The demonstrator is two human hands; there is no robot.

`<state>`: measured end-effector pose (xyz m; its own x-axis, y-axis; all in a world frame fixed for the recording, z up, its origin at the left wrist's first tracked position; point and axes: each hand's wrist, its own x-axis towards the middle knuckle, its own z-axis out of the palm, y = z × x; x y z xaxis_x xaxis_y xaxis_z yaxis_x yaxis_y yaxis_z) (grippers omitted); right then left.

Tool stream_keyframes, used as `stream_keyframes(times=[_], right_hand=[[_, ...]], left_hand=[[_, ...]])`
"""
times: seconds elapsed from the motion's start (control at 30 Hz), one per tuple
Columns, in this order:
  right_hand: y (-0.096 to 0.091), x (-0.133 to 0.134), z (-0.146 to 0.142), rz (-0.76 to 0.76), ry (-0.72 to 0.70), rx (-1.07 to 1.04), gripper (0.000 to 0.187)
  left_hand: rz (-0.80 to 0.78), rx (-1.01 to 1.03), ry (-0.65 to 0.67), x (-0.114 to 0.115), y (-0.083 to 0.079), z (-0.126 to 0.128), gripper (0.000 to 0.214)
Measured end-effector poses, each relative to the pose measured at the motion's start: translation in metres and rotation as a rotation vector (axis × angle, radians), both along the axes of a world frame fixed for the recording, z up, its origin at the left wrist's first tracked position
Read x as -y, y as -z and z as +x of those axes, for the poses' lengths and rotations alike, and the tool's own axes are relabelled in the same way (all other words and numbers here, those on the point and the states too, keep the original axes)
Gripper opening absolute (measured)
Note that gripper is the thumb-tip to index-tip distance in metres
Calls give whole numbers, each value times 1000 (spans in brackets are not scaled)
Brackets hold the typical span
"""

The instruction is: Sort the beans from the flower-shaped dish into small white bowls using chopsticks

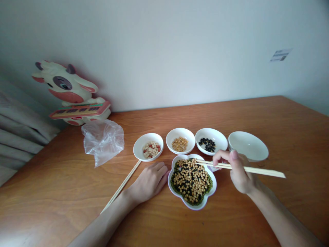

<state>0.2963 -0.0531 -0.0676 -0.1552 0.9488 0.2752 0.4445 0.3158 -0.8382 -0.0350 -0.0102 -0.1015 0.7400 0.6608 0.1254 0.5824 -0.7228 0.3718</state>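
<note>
Glossy white glazed ceramic dishes (192,207) — smooth at the rims — on a satin wood-grain worktop (64,171); the chopsticks (264,172) are pale matt wood, the bag (102,142) thin crinkled clear plastic, the curtain (20,133) soft grey cloth

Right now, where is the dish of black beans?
In the head view, the black-bean dish sits between the yellow-bean dish and a white bowl, just beyond the right hand.

This looks like a room in a home: a wooden table (277,133) stands against a plain white wall (167,51), with a grey fabric curtain (20,133) at nine o'clock and a cartoon cow toy (69,89) at ten o'clock. Small white dishes (180,133) of beans sit at twelve o'clock.
</note>
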Motion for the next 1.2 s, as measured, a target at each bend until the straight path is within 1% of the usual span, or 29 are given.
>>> stream_keyframes(times=[0.13,0.3,0.43,0.67,0.87,1.07,1.2], right_hand=[[-2,-1,-1,-35,-11,-23,72],[-1,1,-2,14,26,-22,69],[-3,1,0,46,62,-3,74],[-1,-3,4,-23,48,-60,81],[-4,-3,-1,-14,45,-48,77],[-4,-4,-3,-69,42,-49,75],[-3,-4,-2,-59,44,-11,75]], left_hand=[[-6,-11,-2,0,0,0,30],[-4,-12,1,-1,2,0,29],[-2,-18,-1,-1,2,0,30],[1,-5,3,0,1,-1,30],[-14,0,0,0,2,-2,30],[-22,0,1,-1,3,-2,28],[-21,7,-1,-1,3,-1,28]])
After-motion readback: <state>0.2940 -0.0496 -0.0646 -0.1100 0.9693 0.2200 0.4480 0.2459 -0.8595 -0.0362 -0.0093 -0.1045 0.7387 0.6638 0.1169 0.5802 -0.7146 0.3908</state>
